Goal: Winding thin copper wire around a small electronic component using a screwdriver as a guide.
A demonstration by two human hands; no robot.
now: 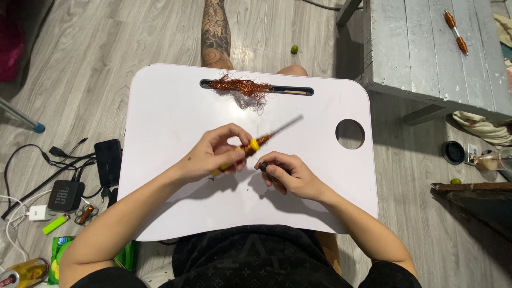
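white lap tray (176,133), left hand (213,152) pinching copper-wound rod (256,143), right hand (290,173) curled on dark tool (265,167)

yellow-handled screwdriver (250,146) w/ copper wire wound on, tilted above white lap tray

From my feed the rod (282,128) tip past the copper coil is motion-blurred, and my right hand (288,175) hides most of a small dark object (265,167) I cannot identify.
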